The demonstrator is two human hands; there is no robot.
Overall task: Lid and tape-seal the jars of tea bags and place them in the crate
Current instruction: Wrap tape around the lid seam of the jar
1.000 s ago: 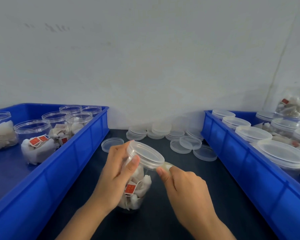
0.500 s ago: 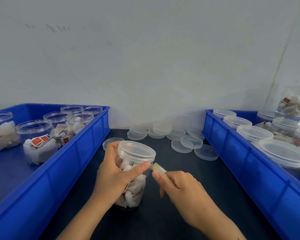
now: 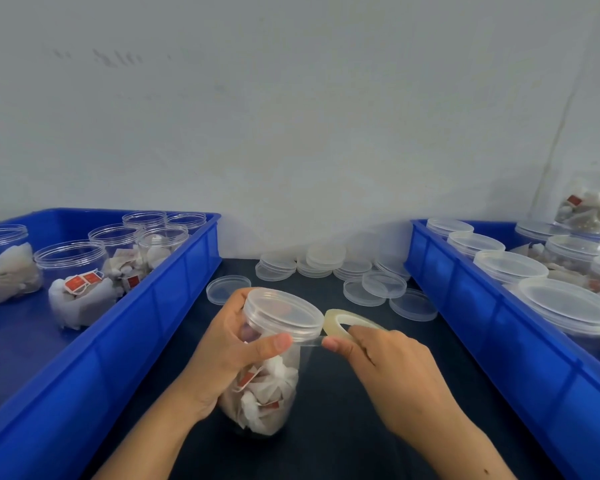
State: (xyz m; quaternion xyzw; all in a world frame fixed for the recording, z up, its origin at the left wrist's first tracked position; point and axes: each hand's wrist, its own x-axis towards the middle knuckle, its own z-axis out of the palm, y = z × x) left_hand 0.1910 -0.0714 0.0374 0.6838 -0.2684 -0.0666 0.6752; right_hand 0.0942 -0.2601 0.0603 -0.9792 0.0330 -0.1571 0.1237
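A clear jar of tea bags (image 3: pixel 267 396) stands tilted on the dark table with its clear lid (image 3: pixel 284 313) on. My left hand (image 3: pixel 229 355) grips the jar just under the lid, thumb pressed on a strip of clear tape at the lid's edge. My right hand (image 3: pixel 392 372) holds a roll of clear tape (image 3: pixel 347 322) right beside the lid, and a short strip runs from it to my left thumb. The blue crate (image 3: pixel 492 341) on the right holds several lidded jars.
A blue crate (image 3: pixel 146 327) on the left holds several open jars of tea bags (image 3: pixel 73 282). Loose clear lids (image 3: pixel 326 261) lie in stacks and singly on the table's far side by the wall. Dark bare table lies between the two crates.
The jar has tipped toward the right again. My right hand has lifted the tape roll into view beside the lid, with a strip of tape now stretched to my left thumb.
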